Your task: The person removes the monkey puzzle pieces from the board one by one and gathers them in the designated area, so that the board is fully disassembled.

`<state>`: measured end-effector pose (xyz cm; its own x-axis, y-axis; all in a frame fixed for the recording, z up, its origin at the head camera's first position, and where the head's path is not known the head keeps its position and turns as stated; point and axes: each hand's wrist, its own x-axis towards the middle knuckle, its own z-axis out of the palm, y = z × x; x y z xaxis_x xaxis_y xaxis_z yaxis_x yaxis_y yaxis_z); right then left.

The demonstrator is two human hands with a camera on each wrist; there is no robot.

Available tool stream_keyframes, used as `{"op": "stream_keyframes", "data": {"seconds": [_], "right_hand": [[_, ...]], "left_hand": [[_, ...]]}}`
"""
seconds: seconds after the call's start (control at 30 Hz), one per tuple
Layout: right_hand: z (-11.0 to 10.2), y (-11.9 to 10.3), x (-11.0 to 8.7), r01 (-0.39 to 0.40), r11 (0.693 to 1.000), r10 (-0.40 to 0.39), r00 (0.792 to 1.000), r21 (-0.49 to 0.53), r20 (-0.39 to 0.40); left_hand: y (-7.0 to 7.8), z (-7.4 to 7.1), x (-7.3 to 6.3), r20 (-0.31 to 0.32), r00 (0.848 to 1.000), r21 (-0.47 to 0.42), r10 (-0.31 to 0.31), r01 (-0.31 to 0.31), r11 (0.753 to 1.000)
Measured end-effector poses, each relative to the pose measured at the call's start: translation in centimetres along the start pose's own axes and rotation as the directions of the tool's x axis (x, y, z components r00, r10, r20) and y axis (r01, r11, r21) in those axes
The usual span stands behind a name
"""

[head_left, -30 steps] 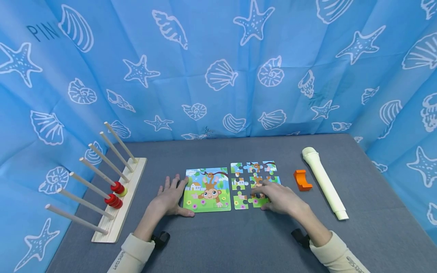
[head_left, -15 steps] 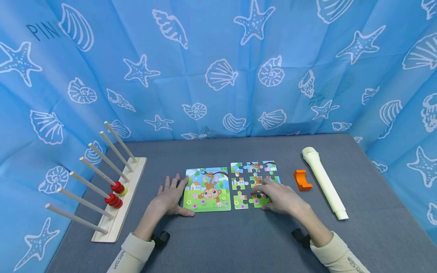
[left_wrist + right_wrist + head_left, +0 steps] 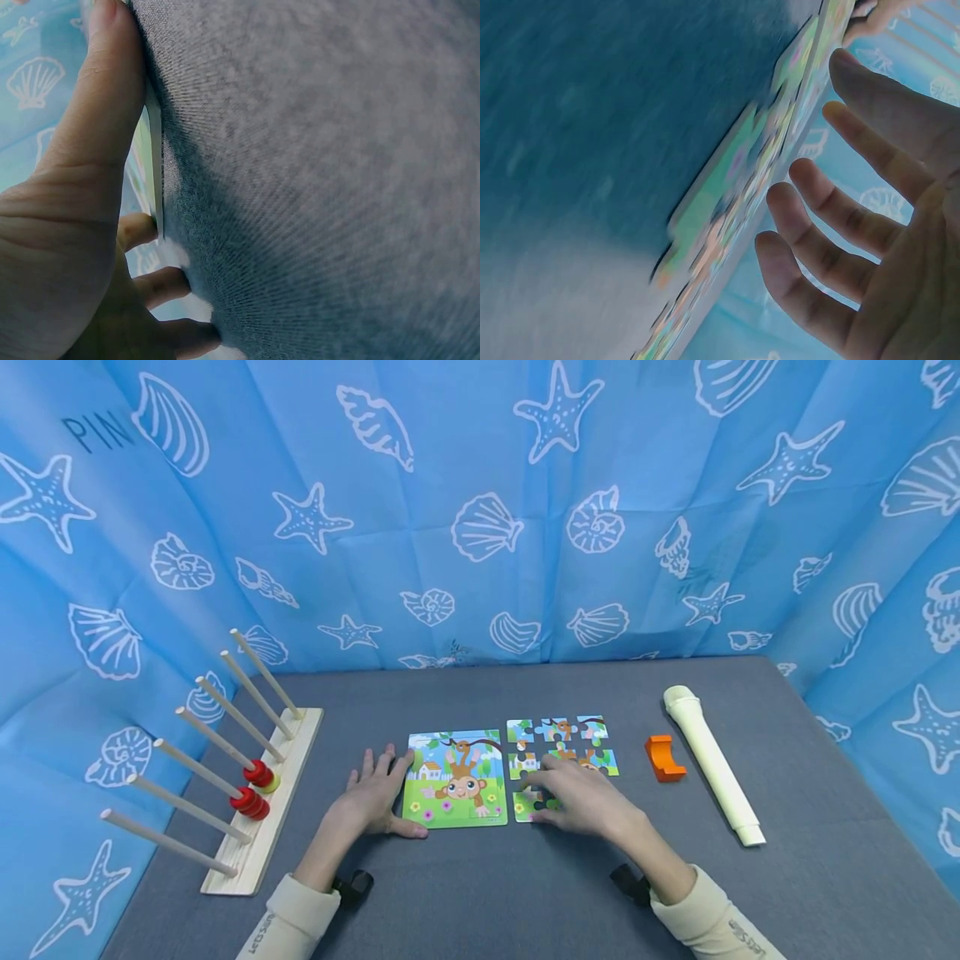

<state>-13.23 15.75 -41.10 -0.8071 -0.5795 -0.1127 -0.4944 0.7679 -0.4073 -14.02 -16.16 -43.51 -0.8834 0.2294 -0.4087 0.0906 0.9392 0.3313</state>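
Note:
In the head view a square monkey picture puzzle board (image 3: 453, 810) lies flat on the table. My left hand (image 3: 363, 803) rests at its left side, fingers spread and thumb by the lower left corner. The left wrist view shows the board's thin edge (image 3: 156, 150) beside the thumb. Right of the board, loose jigsaw pieces (image 3: 520, 731) with the same monkey scene lie spaced in rows. Over the lower ones hovers my right hand (image 3: 588, 797), hiding some of them. Its fingers are loosely bent, with nothing between them and the pieces (image 3: 712, 180) below in the right wrist view.
An orange curved block (image 3: 663, 758) and a cream toy microphone (image 3: 712, 764) lie to the right. On the left stands a wooden peg rack (image 3: 281, 777) with upright rods and several red and yellow rings (image 3: 251, 803). A blue shell-patterned curtain (image 3: 480, 568) hangs behind the table.
My right hand has moved left, from the lower middle pieces toward the lower left piece. The left hand and the picture board stay where they were.

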Motion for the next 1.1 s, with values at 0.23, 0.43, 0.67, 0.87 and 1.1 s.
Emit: {"op": "stream_keyframes", "data": {"seconds": [0.23,0.43,0.67,0.87,1.1], "right_hand": [[1.0,-1.7,1.3,0.058,0.997,-0.059,0.998,-0.042,-0.019],[1.8,-3.2,2.3,0.052,0.997,-0.052,0.999,-0.053,0.003],[2.6,-4.2,3.3,0.080,0.995,-0.079,0.997,-0.052,0.027],[3.0,-4.7,3.8,0.047,0.995,-0.041,0.996,-0.093,0.073],[3.0,-5.0,4.1,0.036,0.991,-0.025,0.996,-0.130,0.081]], "left_hand": [[0.1,-0.1,0.0,0.005,1.000,-0.006,-0.001,0.001,1.000],[0.0,0.0,0.1,0.001,1.000,-0.005,0.002,-0.002,1.000],[-0.1,0.1,0.1,0.000,1.000,-0.003,0.003,-0.003,1.000],[-0.2,0.1,0.1,0.008,1.000,-0.009,0.006,-0.006,1.000],[-0.2,0.1,0.1,0.003,1.000,-0.010,0.012,-0.011,1.000]]}}
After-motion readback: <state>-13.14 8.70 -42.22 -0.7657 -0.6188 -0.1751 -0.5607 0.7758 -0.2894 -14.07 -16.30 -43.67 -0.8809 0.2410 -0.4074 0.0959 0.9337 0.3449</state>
